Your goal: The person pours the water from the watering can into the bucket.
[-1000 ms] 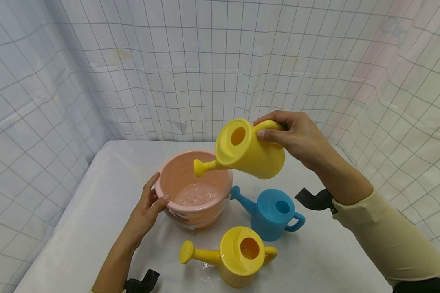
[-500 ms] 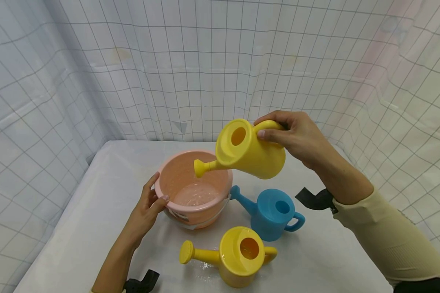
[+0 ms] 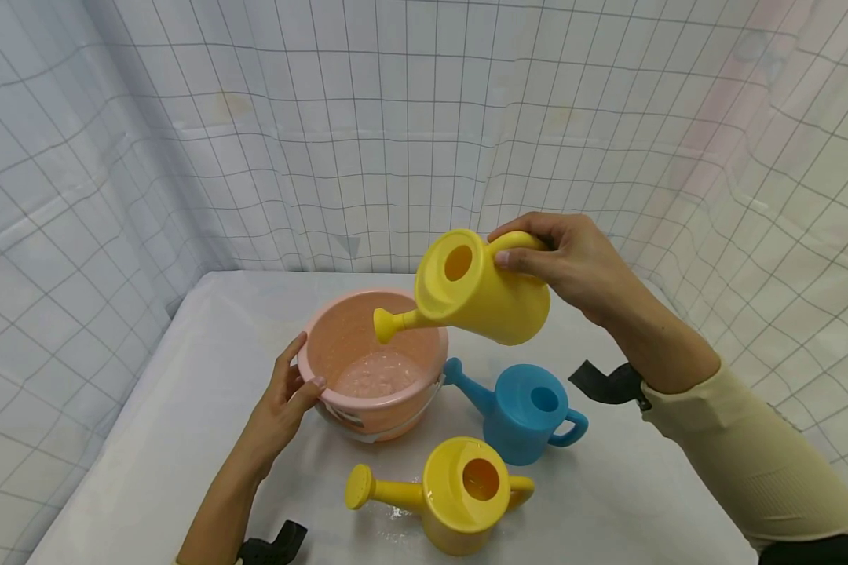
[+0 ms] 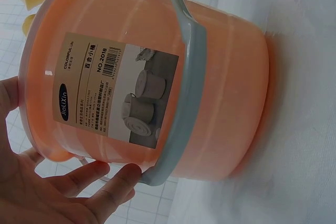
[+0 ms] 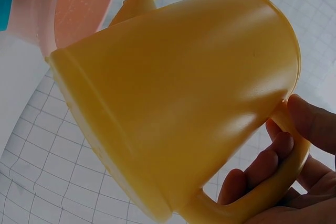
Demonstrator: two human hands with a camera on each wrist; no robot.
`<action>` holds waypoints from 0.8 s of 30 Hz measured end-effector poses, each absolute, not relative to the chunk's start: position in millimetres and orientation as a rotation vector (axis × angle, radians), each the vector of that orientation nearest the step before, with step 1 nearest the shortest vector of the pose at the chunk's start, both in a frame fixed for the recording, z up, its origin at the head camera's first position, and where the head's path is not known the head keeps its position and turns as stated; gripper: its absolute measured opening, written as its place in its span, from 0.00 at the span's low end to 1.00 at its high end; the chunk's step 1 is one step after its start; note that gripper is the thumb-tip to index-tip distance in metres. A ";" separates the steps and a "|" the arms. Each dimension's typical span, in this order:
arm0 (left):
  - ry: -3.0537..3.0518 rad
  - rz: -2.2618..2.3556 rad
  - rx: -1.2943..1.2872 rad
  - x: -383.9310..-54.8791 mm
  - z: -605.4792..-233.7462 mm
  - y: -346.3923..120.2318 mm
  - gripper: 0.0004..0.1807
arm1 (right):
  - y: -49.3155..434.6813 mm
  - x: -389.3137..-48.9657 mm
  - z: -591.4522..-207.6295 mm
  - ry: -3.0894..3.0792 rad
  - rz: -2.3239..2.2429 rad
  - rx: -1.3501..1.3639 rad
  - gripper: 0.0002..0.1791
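Observation:
Tilted over the pink bucket point(image 3: 389, 404), a yellow watering can point(image 3: 509, 310) hangs by its handle from my right hand point(image 3: 572, 259). Its spout head points left and down above the bucket's opening. In the right wrist view, fingers and thumb wrap the looped handle point(image 5: 278, 187). Rippled water point(image 3: 378, 375) lies in the bucket's bottom. My left hand point(image 3: 283, 400) grips the bucket's left rim, thumb over the near edge. The left wrist view shows the bucket's label point(image 4: 113, 90) and pale bail handle point(image 4: 191, 93), with fingertips beside that handle's lower end.
A blue watering can point(image 3: 526, 412) stands right of the bucket, spout toward it. Nearer the front is a second yellow watering can point(image 3: 459, 518), with wet spots by its spout. A white covering point(image 3: 162, 439) lies over the table, and grid-patterned curtains point(image 3: 424, 141) surround it.
The ripples on the water in the bucket have shifted. Both hands and the tilted watering can stay almost where they were.

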State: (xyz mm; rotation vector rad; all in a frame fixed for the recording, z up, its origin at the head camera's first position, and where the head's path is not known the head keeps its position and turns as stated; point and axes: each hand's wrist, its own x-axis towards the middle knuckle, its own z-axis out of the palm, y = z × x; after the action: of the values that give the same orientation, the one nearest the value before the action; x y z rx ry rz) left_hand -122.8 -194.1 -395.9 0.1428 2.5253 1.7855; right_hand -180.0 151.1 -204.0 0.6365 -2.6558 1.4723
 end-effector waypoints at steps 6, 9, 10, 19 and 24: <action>2.519 1.790 0.142 -122.7 -395.7 -194.3 0.37 | 151.6 -180.6 -203.9 -2.661 1.463 0.627 0.15; 2.521 1.787 0.142 -122.8 -395.7 -194.4 0.37 | 151.7 -181.2 -203.8 -2.663 1.463 0.621 0.15; 2.522 1.786 0.142 -122.7 -395.8 -194.4 0.37 | 151.6 -181.2 -203.6 -2.662 1.466 0.622 0.15; 2.521 1.792 0.145 -122.5 -396.2 -194.2 0.37 | 151.1 -180.4 -202.8 -2.660 1.474 0.621 0.15; 2.514 1.798 0.150 -122.5 -396.1 -194.2 0.37 | 150.4 -179.6 -201.8 -2.663 1.468 0.627 0.15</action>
State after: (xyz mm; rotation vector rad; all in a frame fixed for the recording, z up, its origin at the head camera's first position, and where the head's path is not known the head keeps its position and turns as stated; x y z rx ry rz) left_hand -122.5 -194.2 -396.1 0.1500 2.5139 1.7984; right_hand -179.6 150.4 -201.8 0.6269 -2.6629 1.4676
